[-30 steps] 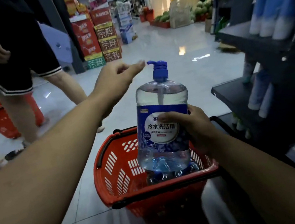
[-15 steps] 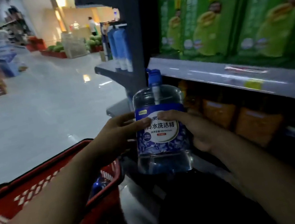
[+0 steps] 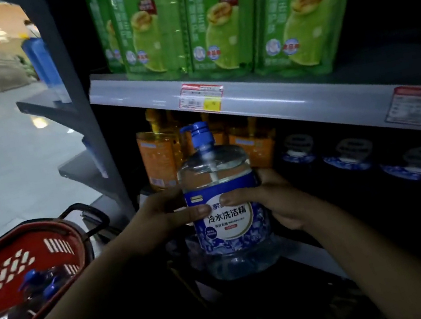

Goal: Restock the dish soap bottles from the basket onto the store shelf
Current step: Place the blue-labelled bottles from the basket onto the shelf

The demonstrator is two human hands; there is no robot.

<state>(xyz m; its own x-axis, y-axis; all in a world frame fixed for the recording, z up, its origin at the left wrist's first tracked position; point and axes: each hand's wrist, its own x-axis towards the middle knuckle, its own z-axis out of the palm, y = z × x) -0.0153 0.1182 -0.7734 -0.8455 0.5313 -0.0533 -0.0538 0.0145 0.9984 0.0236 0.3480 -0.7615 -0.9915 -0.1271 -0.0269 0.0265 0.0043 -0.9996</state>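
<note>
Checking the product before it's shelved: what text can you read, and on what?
"冷水洗洁精": label of the clear bottle.
Smaller print on that label: too small to read.
Lettering on the green boxes: blurred.
Print on the price tags: blurred.
Labels on the orange bottles: unreadable.

- Dish soap bottle [image 3: 234, 241]: clear, glossy plastic that catches the light, with see-through liquid inside.
- Pump head [image 3: 200, 131]: smooth, opaque blue plastic.
- Bottle label [image 3: 227, 219]: shiny printed film, blue and white.
- Basket [image 3: 33, 239]: red moulded plastic with slotted walls; its handle [image 3: 84, 211] is matt black.
- Shelf edge [image 3: 277, 98]: smooth grey metal with a dull sheen.
- Price tag [image 3: 201, 96]: flat printed paper.
- Green refill packs [image 3: 222, 18]: glossy plastic film.
- Orange bottles [image 3: 157, 157]: translucent plastic.
- Floor [image 3: 9, 165]: polished, reflective tile.
</note>
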